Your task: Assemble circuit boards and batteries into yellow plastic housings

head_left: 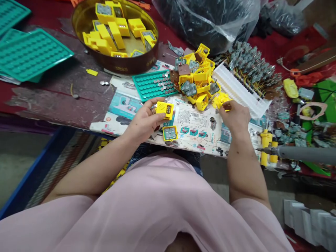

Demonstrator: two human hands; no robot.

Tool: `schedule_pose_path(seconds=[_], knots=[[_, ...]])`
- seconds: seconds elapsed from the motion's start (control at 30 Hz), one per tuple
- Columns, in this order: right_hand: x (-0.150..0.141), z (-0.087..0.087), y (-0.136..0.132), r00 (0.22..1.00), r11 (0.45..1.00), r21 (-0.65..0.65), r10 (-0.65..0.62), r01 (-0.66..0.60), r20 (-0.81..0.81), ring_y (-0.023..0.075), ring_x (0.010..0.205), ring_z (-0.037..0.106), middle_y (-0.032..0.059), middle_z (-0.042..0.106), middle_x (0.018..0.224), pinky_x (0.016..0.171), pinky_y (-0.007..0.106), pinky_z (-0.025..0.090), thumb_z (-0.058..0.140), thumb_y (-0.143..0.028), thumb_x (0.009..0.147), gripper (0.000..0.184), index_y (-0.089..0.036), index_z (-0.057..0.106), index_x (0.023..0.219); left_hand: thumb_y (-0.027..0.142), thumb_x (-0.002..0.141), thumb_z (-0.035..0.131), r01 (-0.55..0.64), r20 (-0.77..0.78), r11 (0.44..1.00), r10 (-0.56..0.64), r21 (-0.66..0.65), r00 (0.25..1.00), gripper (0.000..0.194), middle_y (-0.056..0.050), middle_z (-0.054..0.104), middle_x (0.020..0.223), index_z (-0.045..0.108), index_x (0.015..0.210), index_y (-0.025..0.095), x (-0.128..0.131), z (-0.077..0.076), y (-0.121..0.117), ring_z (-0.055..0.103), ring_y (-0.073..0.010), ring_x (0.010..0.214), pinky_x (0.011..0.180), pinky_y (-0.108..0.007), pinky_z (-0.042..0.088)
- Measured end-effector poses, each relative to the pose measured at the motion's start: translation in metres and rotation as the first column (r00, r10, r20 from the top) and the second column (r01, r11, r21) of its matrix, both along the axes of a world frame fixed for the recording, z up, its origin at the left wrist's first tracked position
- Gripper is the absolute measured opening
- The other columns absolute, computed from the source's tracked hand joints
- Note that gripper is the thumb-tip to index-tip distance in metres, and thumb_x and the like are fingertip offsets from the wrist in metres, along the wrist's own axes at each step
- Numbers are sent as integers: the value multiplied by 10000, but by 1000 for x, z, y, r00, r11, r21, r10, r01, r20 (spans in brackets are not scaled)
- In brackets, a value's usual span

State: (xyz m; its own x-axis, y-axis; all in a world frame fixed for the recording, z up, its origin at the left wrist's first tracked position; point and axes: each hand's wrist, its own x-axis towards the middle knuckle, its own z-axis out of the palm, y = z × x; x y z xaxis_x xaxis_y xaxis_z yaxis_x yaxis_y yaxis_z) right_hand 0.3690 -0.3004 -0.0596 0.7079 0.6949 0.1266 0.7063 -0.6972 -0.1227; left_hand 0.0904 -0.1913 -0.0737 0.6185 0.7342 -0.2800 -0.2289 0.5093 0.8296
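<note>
In my left hand (145,120) I hold a small yellow plastic box (164,110), with speaker holes and a battery slot showing button cells on its upper face. The thumb presses beside that slot. My right hand (234,114) is at a little heap of flat yellow covers (219,100), thumb and finger pinched on one at the near edge. Just below my left hand lies an open yellow case (170,133) with a grey part inside. A green tray (147,85) of button cells (164,84) sits beyond the left hand.
Open yellow cases (202,84) are piled in the middle. A round tin (118,64) of yellow boxes stands at the back left. At right are a white rack (241,92) of wired parts and an electric screwdriver (301,153), its tip near my right forearm. Green trays (36,54) lie far left.
</note>
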Motion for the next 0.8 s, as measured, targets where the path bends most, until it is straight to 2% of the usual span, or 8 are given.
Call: schedule_pose_path(seconds=[0.13, 0.27, 0.37, 0.47, 0.53, 0.6, 0.67, 0.8], knots=[[9, -8, -5, 994, 979, 180, 104, -99, -19, 219, 841, 690, 73, 756, 946, 852, 401, 523, 521, -229, 846, 378, -225, 676, 1191, 187, 669, 730, -7, -11, 1000, 7, -7, 1000, 502, -25, 697, 975, 494, 1111, 216, 1, 3, -1, 713, -186, 949, 779, -278, 579], [17, -16, -11, 981, 938, 292, 190, -189, 24, 205, 801, 689, 107, 745, 947, 845, 401, 552, 493, -247, 843, 314, -173, 740, 1022, 197, 672, 741, -17, -26, 999, 16, -28, 1000, 490, -21, 699, 983, 501, 1099, 216, 2, 3, -2, 714, -192, 955, 823, -318, 590], [4, -12, -15, 974, 889, 407, 226, -212, 16, 192, 784, 703, 76, 748, 931, 812, 388, 579, 580, -310, 838, 277, -186, 736, 1031, 198, 671, 751, -17, -25, 999, 16, -31, 1000, 497, -17, 700, 983, 511, 1107, 214, 3, 2, -4, 711, -186, 949, 874, -352, 590], [-34, 0, -19, 929, 778, 554, 369, -297, -20, 165, 753, 711, 37, 753, 883, 721, 331, 592, 591, -373, 910, 263, -227, 723, 1084, 221, 692, 737, -15, -7, 999, 14, -51, 1000, 475, -19, 699, 980, 525, 1117, 212, 5, 2, -5, 708, -186, 930, 889, -381, 592], [-66, 8, -18, 840, 669, 603, 543, -435, 4, 136, 697, 703, 7, 748, 808, 688, 291, 587, 558, -331, 956, 234, -257, 719, 1108, 243, 720, 712, -17, 4, 998, 17, -66, 1000, 430, -26, 701, 986, 540, 1112, 209, 6, 4, -7, 704, -185, 922, 875, -383, 597], [-94, 12, -16, 742, 534, 612, 657, -583, 133, 123, 733, 712, 6, 755, 840, 691, 255, 591, 581, -264, 950, 213, -274, 722, 1108, 250, 742, 696, -19, 13, 997, 20, -73, 1000, 398, -31, 707, 1003, 551, 1110, 207, 8, 6, -10, 700, -180, 922, 855, -364, 603], [-112, 11, -13, 680, 437, 592, 678, -677, 278, 120, 768, 722, 7, 765, 885, 693, 233, 599, 617, -226, 928, 214, -286, 720, 1106, 255, 745, 705, -9, 28, 997, 11, -72, 1000, 401, -34, 714, 1017, 553, 1114, 209, 8, 9, -13, 700, -178, 927, 833, -339, 606], [-120, 0, -7, 614, 404, 496, 682, -769, 396, 131, 878, 743, 13, 780, 1002, 771, 246, 621, 607, -232, 938, 206, -281, 699, 1116, 285, 724, 751, 17, 70, 998, -13, -64, 997, 472, -39, 725, 1050, 540, 1141, 217, 8, 10, -18, 707, -192, 951, 819, -319, 603]])
